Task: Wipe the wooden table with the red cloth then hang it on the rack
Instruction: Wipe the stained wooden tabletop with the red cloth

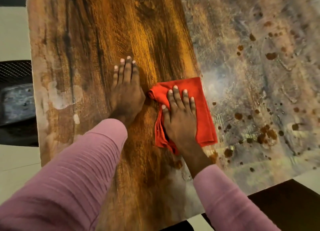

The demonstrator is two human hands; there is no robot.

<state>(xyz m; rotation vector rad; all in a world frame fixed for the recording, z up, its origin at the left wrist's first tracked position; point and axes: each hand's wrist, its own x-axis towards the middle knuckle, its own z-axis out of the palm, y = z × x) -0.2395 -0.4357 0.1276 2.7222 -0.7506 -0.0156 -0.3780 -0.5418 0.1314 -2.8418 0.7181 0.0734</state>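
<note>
The wooden table [107, 32] fills most of the view. Its left and middle part shows dark, glossy orange-brown grain. Its right part is dull grey and smeared, with brown spots [267, 135]. The red cloth [202, 96] lies folded on the table at the border between the two parts. My right hand [181, 115] presses flat on the cloth with fingers spread. My left hand [126, 89] rests flat on the bare wood just left of the cloth, holding nothing. No rack is in view.
A black mesh chair [15, 71] stands past the table's left edge. A dark piece of furniture [285, 199] sits at the lower right, below the table's near edge. Pale floor [12, 32] shows at the left. Whitish patches [60, 97] mark the table's left side.
</note>
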